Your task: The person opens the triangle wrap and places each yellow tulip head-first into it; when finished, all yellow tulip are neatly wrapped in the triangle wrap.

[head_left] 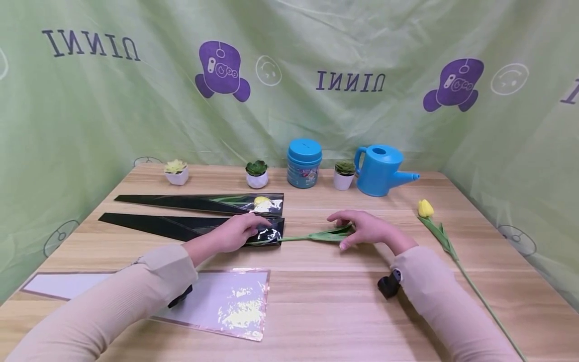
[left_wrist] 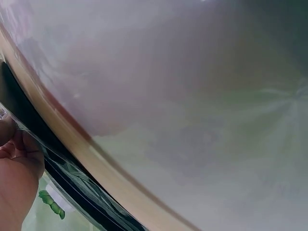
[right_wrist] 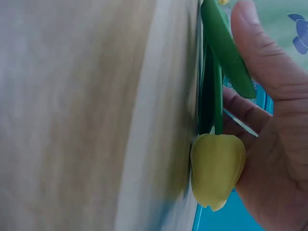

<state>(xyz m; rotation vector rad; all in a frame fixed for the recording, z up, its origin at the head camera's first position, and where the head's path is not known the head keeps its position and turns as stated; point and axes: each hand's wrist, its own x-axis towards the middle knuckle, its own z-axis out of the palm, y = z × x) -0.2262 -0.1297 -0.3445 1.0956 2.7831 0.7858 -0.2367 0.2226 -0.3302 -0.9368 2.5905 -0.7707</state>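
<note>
A yellow artificial tulip lies with its bloom under my right hand, which hides the bloom in the head view. The right thumb and fingers spread loosely around its green leaves. Its stem runs left into the mouth of the nearer black flower sleeve, which has a glossy clear front. My left hand is at that mouth, thumb and curled fingers pinching the film edge. Behind it lies a second black sleeve with a yellow tulip inside.
A white sheet with a pinkish border lies under the left forearm. Another yellow tulip rests at the right. Along the back stand small potted succulents, a blue lidded jar and a blue watering can.
</note>
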